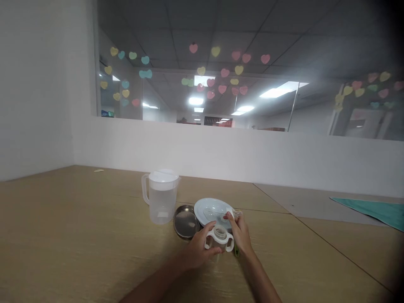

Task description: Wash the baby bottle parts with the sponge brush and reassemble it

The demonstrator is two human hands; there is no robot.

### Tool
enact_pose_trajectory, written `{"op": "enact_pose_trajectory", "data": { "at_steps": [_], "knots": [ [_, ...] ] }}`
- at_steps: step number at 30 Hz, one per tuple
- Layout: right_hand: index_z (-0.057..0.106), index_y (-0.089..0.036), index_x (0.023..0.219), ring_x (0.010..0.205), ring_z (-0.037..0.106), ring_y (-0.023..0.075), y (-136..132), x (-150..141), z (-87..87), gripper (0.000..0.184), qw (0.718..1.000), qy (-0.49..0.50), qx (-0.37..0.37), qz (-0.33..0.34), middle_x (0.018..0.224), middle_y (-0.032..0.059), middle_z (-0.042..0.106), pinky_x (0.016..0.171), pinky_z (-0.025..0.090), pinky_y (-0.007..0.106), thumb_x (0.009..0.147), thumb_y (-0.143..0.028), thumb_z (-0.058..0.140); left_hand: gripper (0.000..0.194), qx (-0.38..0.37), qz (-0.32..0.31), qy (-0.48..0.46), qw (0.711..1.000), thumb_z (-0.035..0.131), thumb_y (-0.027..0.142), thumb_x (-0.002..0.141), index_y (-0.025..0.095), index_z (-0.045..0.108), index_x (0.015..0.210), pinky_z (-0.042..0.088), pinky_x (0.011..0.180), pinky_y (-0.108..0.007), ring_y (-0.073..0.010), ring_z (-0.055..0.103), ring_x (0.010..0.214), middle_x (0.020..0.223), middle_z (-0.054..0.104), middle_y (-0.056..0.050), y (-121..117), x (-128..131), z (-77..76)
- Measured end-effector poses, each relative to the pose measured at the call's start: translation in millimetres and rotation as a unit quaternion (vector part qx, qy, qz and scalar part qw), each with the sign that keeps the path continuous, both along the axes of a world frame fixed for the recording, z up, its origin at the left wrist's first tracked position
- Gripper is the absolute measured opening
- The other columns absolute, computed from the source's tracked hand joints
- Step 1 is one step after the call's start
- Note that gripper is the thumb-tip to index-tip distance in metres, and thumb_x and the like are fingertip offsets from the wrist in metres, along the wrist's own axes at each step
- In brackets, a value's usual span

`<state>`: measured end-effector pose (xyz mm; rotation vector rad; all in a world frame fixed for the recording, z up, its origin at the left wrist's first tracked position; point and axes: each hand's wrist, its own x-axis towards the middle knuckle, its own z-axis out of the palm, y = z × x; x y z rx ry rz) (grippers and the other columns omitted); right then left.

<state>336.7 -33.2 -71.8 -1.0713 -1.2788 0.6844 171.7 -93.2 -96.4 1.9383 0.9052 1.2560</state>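
My left hand (202, 247) is closed around the side of a small clear baby bottle (219, 242) with a white two-handled collar. The bottle's mouth faces up and has no lid on it. My right hand (240, 231) is just right of the bottle and pinches a small white and clear piece (231, 212), whose exact kind I cannot make out. Behind both hands lies a pale blue-white plate (204, 204), with a clear item (212, 213) on it that is too blurred to name.
A lidded clear pitcher (162, 204) of water stands at the left. Between it and the plate sits a round metal dish (186, 222). A green handle end (236, 251) shows below my right wrist. Teal cloth (375, 211) lies far right, before the white wall (176, 149).
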Motion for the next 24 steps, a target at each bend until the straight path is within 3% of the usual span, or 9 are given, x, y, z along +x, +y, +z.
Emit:
{"op": "enact_pose_trajectory", "data": {
  "at_steps": [3,10,16,20,22,24],
  "knots": [
    [0.058,-0.018,0.085,0.082,0.059,0.0193,-0.1,2.6,-2.1,0.042,0.999,-0.036,-0.003,0.014,0.083,0.0032,0.066,0.075,0.043,0.03,0.07,-0.057,0.059,0.072,0.0,-0.003,-0.004,1.0,0.068,0.029,0.07,0.02,0.037,0.134,0.037,0.1,-0.039,-0.0266,0.045,0.12,0.134,0.047,-0.011,0.7,0.2,-0.9],
    [0.057,-0.018,0.102,0.093,0.058,0.0206,14.3,6.1,-9.6,0.052,0.998,0.032,0.047,0.024,0.101,0.0053,0.063,0.084,0.044,0.035,0.059,-0.043,0.071,0.073,-0.002,-0.003,0.016,1.0,0.067,0.031,0.071,0.021,0.033,0.135,0.038,0.098,-0.039,-0.0261,0.047,0.116,0.133,0.047,-0.011,4.2,0.2,-5.3],
    [0.065,-0.019,0.097,0.097,0.054,0.0221,8.5,11.7,-1.7,0.043,0.983,-0.077,0.154,-0.071,0.101,0.0066,0.059,0.09,0.041,0.041,0.06,-0.04,0.068,0.082,0.056,0.035,0.058,0.996,0.064,0.037,0.075,0.021,0.019,0.141,0.032,0.103,-0.042,-0.0267,0.043,0.121,0.134,0.045,-0.012,4.0,-1.5,-7.8],
    [0.063,-0.021,0.106,0.098,0.053,0.0217,-12.9,10.7,8.8,0.039,0.931,-0.173,0.27,-0.173,0.104,0.0083,0.055,0.088,0.044,0.04,0.072,-0.039,0.061,0.077,0.186,0.103,0.1,0.972,0.058,0.045,0.078,0.017,0.023,0.14,0.023,0.107,-0.047,-0.03,0.03,0.131,0.141,0.035,-0.016,1.9,-7.3,-4.5],
    [0.062,-0.023,0.109,0.096,0.055,0.0212,-25.1,7.6,10.7,0.037,0.879,-0.236,0.358,-0.21,0.103,0.0086,0.057,0.087,0.045,0.04,0.073,-0.033,0.061,0.071,0.251,0.134,0.096,0.954,0.053,0.044,0.082,0.016,0.022,0.14,0.022,0.107,-0.048,-0.0298,0.029,0.131,0.141,0.035,-0.017,0.7,-10.1,-4.4],
    [0.061,-0.028,0.11,0.093,0.058,0.0203,-36.2,3.1,9.3,0.038,0.804,-0.315,0.453,-0.221,0.099,0.0061,0.06,0.091,0.043,0.042,0.072,-0.029,0.064,0.065,0.311,0.145,0.077,0.936,0.049,0.042,0.085,0.017,0.022,0.139,0.023,0.107,-0.048,-0.0294,0.033,0.13,0.138,0.039,-0.018,-0.4,-12.0,-6.7]
  ]
}}
